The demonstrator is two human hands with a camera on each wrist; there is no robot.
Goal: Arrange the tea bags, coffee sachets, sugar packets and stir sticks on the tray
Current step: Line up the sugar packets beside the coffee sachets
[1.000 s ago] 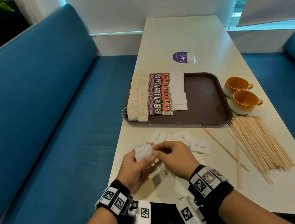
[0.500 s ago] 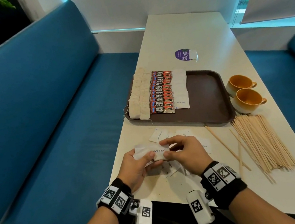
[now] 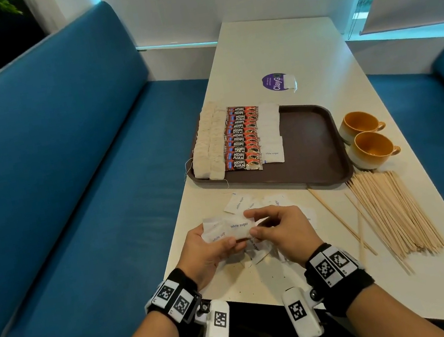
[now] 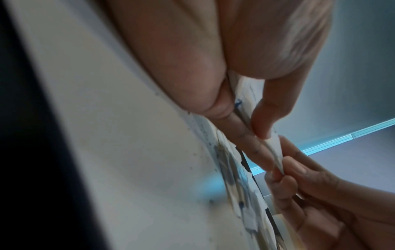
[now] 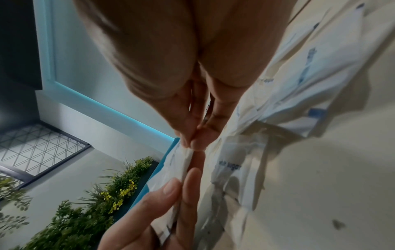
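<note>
My left hand [image 3: 221, 242] holds a small stack of white sugar packets [image 3: 233, 226] just above the table's near end. The right hand [image 3: 253, 223] pinches the right end of the top packet between thumb and forefinger. The wrist views show the same packets [image 4: 275, 147] [image 5: 183, 160] squeezed between both hands' fingertips. More sugar packets [image 3: 236, 202] lie loose on the table under and beyond my hands. On the brown tray [image 3: 309, 136] stand rows of tea bags [image 3: 208, 147], coffee sachets [image 3: 242, 138] and sugar packets [image 3: 270, 136]. Wooden stir sticks [image 3: 392, 213] lie in a heap on the right.
Two orange cups [image 3: 360, 121] [image 3: 373, 149] stand right of the tray, just beyond the sticks. A purple round label [image 3: 274, 82] lies past the tray. The tray's right half is bare. A blue bench [image 3: 67, 164] runs along the table's left side.
The right hand has drawn a "white sugar" packet flat across the stack in the left hand. Both hands now grip it at opposite ends.
</note>
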